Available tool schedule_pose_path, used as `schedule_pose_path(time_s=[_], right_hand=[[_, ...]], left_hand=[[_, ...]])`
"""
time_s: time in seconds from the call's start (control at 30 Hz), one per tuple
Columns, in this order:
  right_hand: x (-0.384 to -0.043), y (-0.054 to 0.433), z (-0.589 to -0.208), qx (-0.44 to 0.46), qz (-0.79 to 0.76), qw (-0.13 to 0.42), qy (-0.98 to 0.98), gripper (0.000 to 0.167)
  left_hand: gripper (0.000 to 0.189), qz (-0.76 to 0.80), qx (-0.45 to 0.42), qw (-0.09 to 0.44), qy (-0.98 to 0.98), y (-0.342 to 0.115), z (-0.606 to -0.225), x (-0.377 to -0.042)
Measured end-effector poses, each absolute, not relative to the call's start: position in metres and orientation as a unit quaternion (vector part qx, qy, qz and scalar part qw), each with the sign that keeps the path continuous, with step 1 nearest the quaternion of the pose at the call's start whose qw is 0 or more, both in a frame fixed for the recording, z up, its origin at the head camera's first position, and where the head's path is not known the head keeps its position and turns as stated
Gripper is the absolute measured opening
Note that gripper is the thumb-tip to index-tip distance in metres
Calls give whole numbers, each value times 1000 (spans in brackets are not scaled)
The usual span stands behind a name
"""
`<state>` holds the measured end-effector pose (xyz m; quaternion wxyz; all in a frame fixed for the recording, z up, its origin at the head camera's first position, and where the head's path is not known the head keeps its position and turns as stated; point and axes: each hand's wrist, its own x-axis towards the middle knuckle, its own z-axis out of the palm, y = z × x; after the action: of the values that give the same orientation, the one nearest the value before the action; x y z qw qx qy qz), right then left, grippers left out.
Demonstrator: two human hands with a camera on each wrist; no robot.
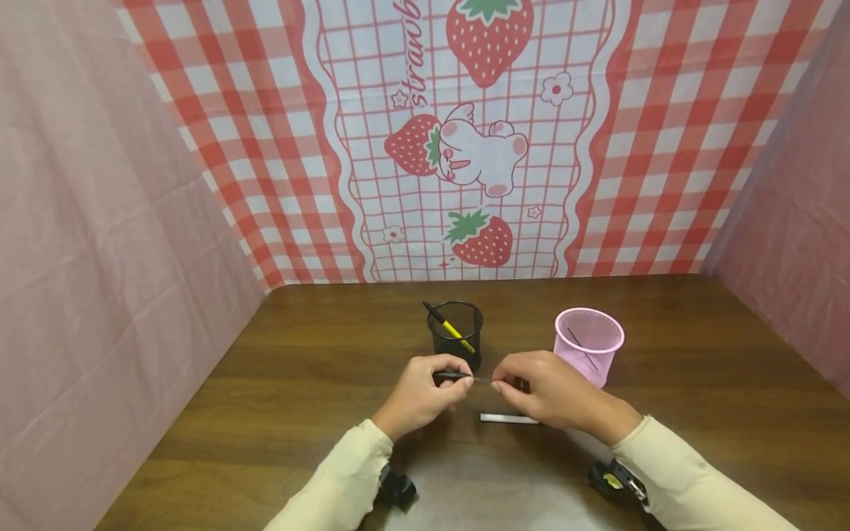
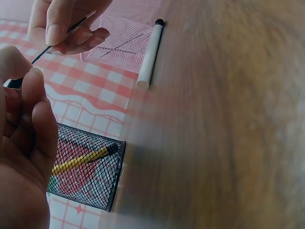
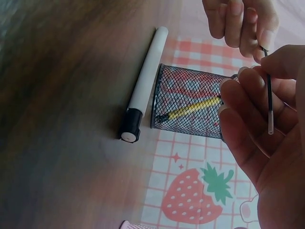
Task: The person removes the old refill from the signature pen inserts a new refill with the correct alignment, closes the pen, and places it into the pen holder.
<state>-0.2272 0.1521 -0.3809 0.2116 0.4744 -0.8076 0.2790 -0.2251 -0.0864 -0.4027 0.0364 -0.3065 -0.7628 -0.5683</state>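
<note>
In the head view my left hand (image 1: 421, 391) holds a short black pen piece (image 1: 451, 375) between thumb and fingers. Facing it, my right hand (image 1: 547, 387) pinches a thin ink refill (image 3: 270, 102), dark along its length with a clear end. The refill spans the narrow gap between both hands, its far end reaching the left fingertips. Just below the right hand, a white pen barrel (image 1: 508, 418) with a black end lies on the table. Most of the black piece is hidden by the left fingers in the left wrist view.
A black mesh cup (image 1: 457, 328) holding a yellow and black pen (image 1: 458, 333) stands behind the left hand. Behind the right hand is a pink mesh cup (image 1: 589, 335) with thin dark sticks inside. A checked strawberry cloth (image 1: 478, 147) hangs at the table's back edge.
</note>
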Motion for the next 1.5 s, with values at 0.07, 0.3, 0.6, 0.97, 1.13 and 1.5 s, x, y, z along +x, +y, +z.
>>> schedule_pose_path(time_s=[0.07,0.3,0.6,0.97,1.13,1.5], right_hand=[[-227,152,-381,475,280,211,-807,15],[-227,153,-381,470,282,208,-810,14],[-228,155,-383,462,285,200,-816,15],[-228,156,-382,452,280,199,-824,13],[-228,158,-379,444,279,204,-827,13],[-228,160,-376,442,276,214,-826,15]], left_hand=[[6,-570,-305,37,-762,-87,-403,-226],[7,-573,-299,36,-762,-88,-403,-227],[8,-578,-293,36,-760,-89,-403,-227],[8,-583,-288,38,-759,-90,-404,-227],[7,-585,-288,39,-757,-90,-404,-227],[7,-588,-276,33,-759,-89,-402,-225]])
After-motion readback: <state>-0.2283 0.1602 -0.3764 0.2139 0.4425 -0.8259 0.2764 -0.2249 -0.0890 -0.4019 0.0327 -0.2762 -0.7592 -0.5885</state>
